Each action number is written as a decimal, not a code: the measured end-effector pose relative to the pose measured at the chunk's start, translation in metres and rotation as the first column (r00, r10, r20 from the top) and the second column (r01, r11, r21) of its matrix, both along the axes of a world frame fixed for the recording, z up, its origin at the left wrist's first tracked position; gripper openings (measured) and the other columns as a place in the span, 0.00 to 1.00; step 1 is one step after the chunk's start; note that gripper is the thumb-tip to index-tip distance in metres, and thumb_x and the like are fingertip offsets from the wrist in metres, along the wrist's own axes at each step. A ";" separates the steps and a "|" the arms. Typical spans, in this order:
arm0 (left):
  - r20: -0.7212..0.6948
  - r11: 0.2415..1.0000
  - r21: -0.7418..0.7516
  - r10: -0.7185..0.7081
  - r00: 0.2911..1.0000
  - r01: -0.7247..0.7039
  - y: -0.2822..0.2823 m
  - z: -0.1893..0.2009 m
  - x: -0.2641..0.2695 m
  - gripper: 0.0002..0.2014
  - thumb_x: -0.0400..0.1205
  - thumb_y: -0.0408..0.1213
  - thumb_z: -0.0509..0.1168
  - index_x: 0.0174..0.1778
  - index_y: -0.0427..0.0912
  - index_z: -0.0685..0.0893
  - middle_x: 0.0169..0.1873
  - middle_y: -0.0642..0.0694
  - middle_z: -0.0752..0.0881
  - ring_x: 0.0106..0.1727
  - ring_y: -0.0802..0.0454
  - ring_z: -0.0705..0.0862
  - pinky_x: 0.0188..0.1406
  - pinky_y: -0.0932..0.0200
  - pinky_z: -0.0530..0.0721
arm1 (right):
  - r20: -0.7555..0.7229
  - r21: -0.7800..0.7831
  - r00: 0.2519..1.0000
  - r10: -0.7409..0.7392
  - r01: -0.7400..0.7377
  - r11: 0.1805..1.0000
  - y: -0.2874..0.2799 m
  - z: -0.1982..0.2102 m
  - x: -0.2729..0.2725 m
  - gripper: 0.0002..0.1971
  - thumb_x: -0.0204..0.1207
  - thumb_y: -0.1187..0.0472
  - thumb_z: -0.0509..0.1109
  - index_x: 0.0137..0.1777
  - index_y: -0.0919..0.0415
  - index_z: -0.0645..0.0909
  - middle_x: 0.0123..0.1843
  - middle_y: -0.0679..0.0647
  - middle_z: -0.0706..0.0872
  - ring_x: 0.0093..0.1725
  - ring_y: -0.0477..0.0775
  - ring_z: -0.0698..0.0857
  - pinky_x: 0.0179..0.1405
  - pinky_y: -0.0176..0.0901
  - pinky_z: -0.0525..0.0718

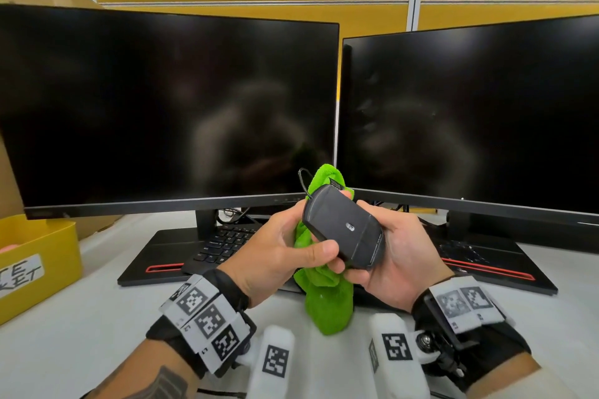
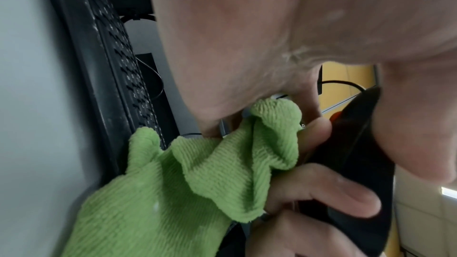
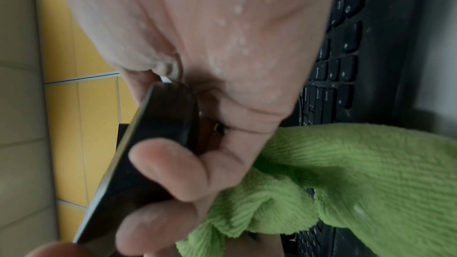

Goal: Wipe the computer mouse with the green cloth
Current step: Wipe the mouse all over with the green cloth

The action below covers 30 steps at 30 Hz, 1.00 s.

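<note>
In the head view a black computer mouse (image 1: 343, 227) is held up above the desk, underside toward me, its cable looping off the far end. My right hand (image 1: 389, 249) cups it from the right, fingers curled round its near end. My left hand (image 1: 285, 246) holds the green cloth (image 1: 330, 304) bunched behind the mouse, thumb lying on the mouse's near left edge. The cloth sticks out above the mouse and hangs below both hands. The left wrist view shows the cloth (image 2: 210, 173) beside the mouse (image 2: 358, 144). In the right wrist view, fingers wrap the mouse (image 3: 138, 163) next to the cloth (image 3: 358, 173).
Two dark monitors (image 1: 168, 107) (image 1: 470, 120) stand side by side just behind the hands. A black keyboard (image 1: 223, 246) lies on the left monitor's base. A yellow bin (image 1: 42, 262) sits at the left edge, with cardboard boxes behind it. The desk top (image 1: 97, 317) is white.
</note>
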<state>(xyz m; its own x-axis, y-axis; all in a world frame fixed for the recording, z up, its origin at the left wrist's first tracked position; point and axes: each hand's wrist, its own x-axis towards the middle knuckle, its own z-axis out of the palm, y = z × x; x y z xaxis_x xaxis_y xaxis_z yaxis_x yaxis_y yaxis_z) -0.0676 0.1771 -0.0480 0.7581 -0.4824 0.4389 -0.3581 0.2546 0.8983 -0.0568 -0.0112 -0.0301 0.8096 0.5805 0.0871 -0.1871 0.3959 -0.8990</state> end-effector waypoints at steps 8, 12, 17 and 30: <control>0.011 0.999 -0.041 0.018 1.000 -0.018 0.004 -0.002 0.005 0.37 0.73 0.49 0.85 0.75 0.34 0.83 0.70 0.29 0.88 0.69 0.34 0.88 0.64 0.44 0.88 | 0.225 -0.152 0.846 -0.483 0.520 0.841 -0.004 -0.002 0.005 0.14 0.85 0.47 0.69 0.48 0.57 0.86 0.41 0.60 0.91 0.33 0.59 0.87 0.41 0.55 0.88; 0.039 1.000 0.008 0.028 0.999 -0.028 0.004 -0.004 0.006 0.40 0.73 0.51 0.84 0.75 0.31 0.82 0.73 0.26 0.85 0.72 0.33 0.84 0.71 0.42 0.83 | 0.327 -0.137 0.808 -0.491 0.554 0.821 -0.004 0.001 0.003 0.11 0.83 0.50 0.74 0.41 0.55 0.85 0.38 0.50 0.88 0.28 0.48 0.83 0.31 0.42 0.82; 0.053 0.999 0.017 0.033 0.998 -0.034 0.006 -0.002 0.006 0.37 0.74 0.51 0.84 0.73 0.32 0.84 0.71 0.28 0.86 0.71 0.35 0.85 0.69 0.45 0.84 | 0.379 -0.178 0.794 -0.475 0.567 0.804 -0.005 0.004 0.000 0.16 0.84 0.54 0.73 0.34 0.57 0.83 0.34 0.52 0.89 0.31 0.52 0.85 0.33 0.45 0.84; -0.036 0.987 -0.005 0.160 0.986 -0.160 0.011 0.002 0.008 0.24 0.80 0.50 0.71 0.67 0.37 0.90 0.58 0.36 0.92 0.60 0.40 0.86 0.61 0.41 0.81 | 0.176 0.131 0.752 -0.635 0.621 0.772 -0.018 0.016 0.006 0.15 0.83 0.50 0.71 0.39 0.58 0.86 0.41 0.57 0.92 0.39 0.54 0.86 0.45 0.50 0.84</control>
<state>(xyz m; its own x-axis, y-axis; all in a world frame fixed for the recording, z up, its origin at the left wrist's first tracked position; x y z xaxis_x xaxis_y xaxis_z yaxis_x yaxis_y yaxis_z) -0.0597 0.1882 -0.0465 0.8403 -0.3501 0.4139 -0.3629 0.2039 0.9092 -0.0510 -0.0287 -0.0146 0.9505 -0.0649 0.3039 0.3026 0.4151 -0.8580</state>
